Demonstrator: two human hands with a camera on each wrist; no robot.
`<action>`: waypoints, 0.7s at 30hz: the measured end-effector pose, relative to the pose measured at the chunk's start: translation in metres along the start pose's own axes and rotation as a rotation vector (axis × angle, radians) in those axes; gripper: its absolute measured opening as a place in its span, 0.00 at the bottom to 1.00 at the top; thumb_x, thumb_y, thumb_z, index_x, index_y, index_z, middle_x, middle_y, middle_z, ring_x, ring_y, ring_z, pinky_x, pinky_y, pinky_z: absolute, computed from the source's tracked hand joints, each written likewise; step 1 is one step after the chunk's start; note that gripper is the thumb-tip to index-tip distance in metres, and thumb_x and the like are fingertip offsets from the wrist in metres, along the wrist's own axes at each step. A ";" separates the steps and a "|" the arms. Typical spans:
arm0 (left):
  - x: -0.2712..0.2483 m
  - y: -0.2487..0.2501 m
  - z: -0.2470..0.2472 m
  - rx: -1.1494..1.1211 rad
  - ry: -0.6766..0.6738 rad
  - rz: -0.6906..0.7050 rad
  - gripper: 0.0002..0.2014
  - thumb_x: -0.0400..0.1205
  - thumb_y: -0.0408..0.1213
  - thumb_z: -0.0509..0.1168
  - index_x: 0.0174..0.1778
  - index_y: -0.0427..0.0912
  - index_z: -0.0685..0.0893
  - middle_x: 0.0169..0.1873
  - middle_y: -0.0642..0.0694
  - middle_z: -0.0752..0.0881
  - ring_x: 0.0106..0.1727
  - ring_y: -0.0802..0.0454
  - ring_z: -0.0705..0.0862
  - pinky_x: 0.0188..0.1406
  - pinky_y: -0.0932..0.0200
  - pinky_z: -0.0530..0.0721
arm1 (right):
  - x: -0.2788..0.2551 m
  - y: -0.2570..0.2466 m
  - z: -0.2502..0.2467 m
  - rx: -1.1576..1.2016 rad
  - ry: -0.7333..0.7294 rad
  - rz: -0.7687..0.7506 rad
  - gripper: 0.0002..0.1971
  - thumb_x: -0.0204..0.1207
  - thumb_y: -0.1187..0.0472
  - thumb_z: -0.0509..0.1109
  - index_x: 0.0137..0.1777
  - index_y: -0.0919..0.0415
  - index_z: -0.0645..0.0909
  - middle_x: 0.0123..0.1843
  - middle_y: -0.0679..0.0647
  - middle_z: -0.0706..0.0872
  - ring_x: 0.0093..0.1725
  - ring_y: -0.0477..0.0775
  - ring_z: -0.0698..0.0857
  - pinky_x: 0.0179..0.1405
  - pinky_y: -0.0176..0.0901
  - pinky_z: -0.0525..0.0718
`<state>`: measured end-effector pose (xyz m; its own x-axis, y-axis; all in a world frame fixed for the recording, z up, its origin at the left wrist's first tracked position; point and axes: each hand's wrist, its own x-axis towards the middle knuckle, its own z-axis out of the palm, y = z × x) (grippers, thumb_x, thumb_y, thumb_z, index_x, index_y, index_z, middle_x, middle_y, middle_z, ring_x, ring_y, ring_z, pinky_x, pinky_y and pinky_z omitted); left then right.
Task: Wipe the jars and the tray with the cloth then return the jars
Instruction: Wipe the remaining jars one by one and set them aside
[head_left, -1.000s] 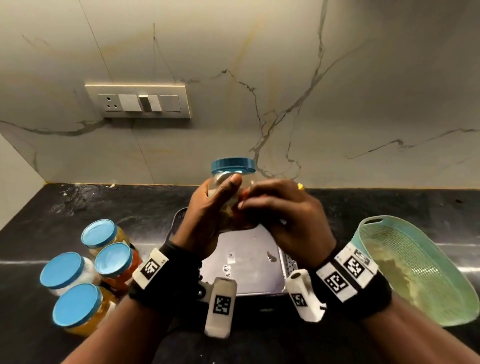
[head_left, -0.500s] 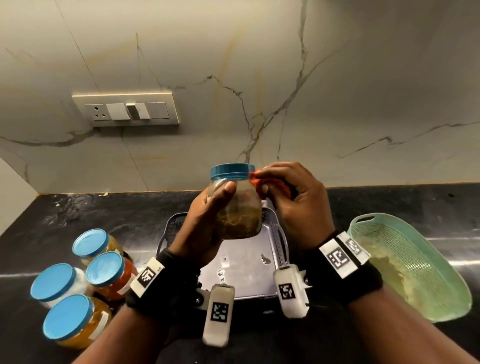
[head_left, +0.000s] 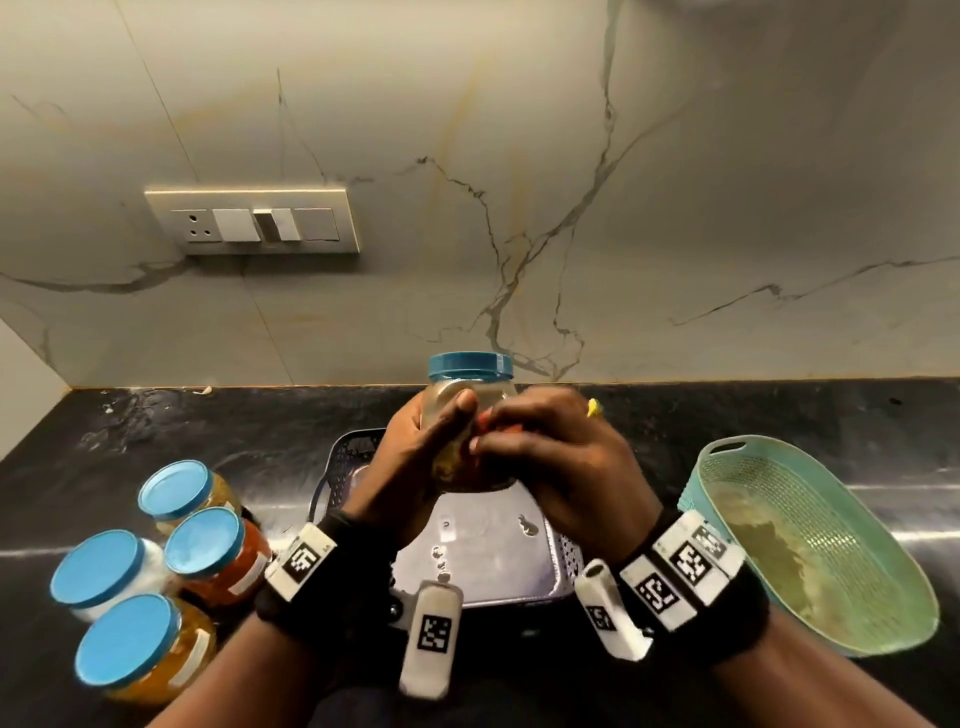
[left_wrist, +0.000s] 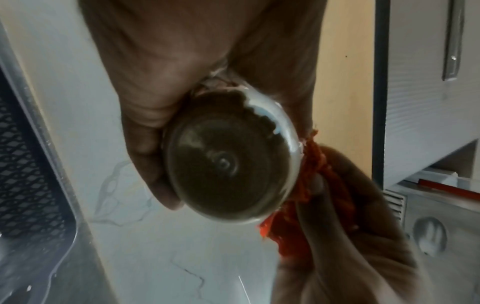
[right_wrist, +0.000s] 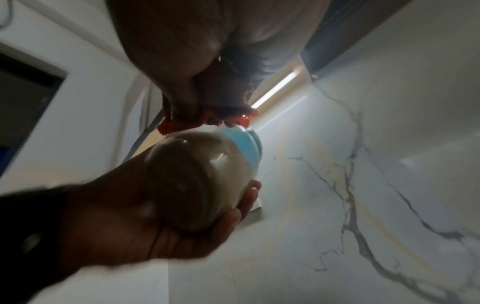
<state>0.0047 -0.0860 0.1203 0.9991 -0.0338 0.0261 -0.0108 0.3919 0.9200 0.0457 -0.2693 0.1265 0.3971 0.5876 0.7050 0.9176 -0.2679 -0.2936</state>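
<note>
My left hand (head_left: 415, 457) grips a clear jar (head_left: 470, 395) with a blue lid, held upright above the metal tray (head_left: 498, 566). Its round base (left_wrist: 226, 162) faces the left wrist camera, and its side and lid (right_wrist: 207, 162) show in the right wrist view. My right hand (head_left: 561, 457) holds a bunched orange-red cloth (left_wrist: 303, 205) against the right side of the jar. Only a sliver of that cloth (head_left: 511, 427) shows between my fingers in the head view. The tray sits on the black counter (head_left: 208, 431) under both hands, with a few wet spots on it.
Several blue-lidded jars (head_left: 171, 561) stand grouped on the counter at the left. A teal perforated basket (head_left: 810, 545) lies tilted at the right. A marble wall with a switch plate (head_left: 252, 221) rises behind the counter.
My right hand with the cloth slid down from beside the lid to the jar's middle. The left hand kept the jar in about the same place.
</note>
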 end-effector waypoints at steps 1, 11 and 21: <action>0.000 -0.002 0.002 -0.013 0.011 0.007 0.39 0.71 0.59 0.78 0.73 0.39 0.79 0.68 0.29 0.82 0.67 0.32 0.83 0.62 0.29 0.83 | 0.007 0.007 -0.001 0.018 0.047 0.071 0.13 0.75 0.70 0.77 0.57 0.57 0.91 0.60 0.55 0.87 0.63 0.55 0.83 0.63 0.50 0.83; 0.004 0.002 -0.004 -0.147 0.045 -0.012 0.39 0.68 0.59 0.80 0.71 0.42 0.81 0.63 0.32 0.86 0.58 0.40 0.88 0.46 0.44 0.89 | 0.002 -0.014 -0.003 0.049 0.036 0.033 0.13 0.73 0.72 0.79 0.56 0.59 0.91 0.60 0.55 0.87 0.63 0.53 0.85 0.65 0.42 0.83; 0.006 0.006 -0.005 -0.167 0.018 0.002 0.38 0.70 0.58 0.79 0.70 0.40 0.80 0.59 0.35 0.86 0.54 0.43 0.88 0.42 0.48 0.89 | -0.001 -0.010 -0.002 0.220 0.061 0.052 0.10 0.73 0.71 0.80 0.52 0.61 0.92 0.60 0.55 0.87 0.65 0.54 0.85 0.63 0.48 0.84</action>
<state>0.0104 -0.0793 0.1245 0.9997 -0.0169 0.0191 -0.0070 0.5397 0.8418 0.0359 -0.2688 0.1300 0.4480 0.5287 0.7209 0.8802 -0.1198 -0.4591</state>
